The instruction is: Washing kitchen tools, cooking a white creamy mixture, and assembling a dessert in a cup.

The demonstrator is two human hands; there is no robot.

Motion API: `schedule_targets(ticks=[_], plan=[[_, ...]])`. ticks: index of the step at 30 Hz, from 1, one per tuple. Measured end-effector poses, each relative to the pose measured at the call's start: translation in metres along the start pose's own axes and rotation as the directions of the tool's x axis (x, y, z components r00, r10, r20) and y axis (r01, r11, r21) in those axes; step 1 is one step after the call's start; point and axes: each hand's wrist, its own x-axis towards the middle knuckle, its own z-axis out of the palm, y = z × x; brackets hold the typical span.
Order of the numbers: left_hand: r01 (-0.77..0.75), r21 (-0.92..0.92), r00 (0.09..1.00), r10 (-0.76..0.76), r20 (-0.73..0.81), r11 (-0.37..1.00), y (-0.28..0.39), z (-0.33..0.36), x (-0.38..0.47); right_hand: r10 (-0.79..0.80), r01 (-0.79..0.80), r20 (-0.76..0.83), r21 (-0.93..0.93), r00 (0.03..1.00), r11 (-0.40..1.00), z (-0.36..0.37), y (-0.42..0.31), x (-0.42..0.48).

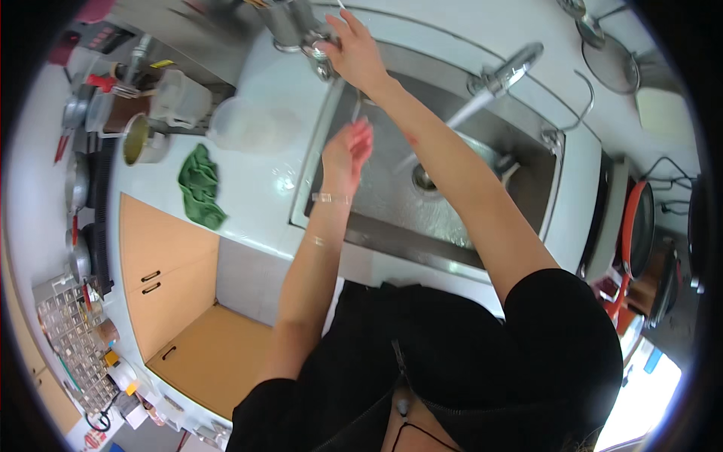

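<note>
My left hand (347,152) is over the left part of the stainless steel sink (390,198). A thin metal utensil (357,106) rises from its fingertips; its kind cannot be told. My right hand (357,53) reaches past the sink's back left corner, beside a metal utensil canister (288,22) and shiny metal pieces (323,63). A thin pale stick-like end shows above its fingers, and whether the hand grips it is unclear. Water runs from the faucet (497,76) towards the drain (423,178), and my right forearm passes over the sink.
Left of the sink are a translucent plastic bowl (226,121), a crumpled green cloth (200,186), a metal pot (144,141) and a plastic container (183,96). A strainer (611,63) is at the back right. A red-rimmed pan (641,229) hangs to the right.
</note>
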Motion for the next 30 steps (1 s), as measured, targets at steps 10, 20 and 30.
schedule_targets(ticks=[10,20,30], plan=[[0.448,-0.192,0.894,-0.444,0.067,0.873,-0.11,0.023,0.047,0.57,-0.135,0.266,-0.814,0.778,0.565,-0.184,0.098,-0.323],[0.429,0.183,0.897,-0.393,-0.205,0.885,-0.137,0.021,-0.071,0.761,-0.925,0.625,-0.159,0.176,0.344,-0.081,0.022,-0.242],[0.247,0.369,0.967,-0.205,-0.149,0.896,-0.089,-0.006,-0.11,0.769,-0.834,0.465,-0.107,0.439,0.541,-0.036,0.046,-0.177]])
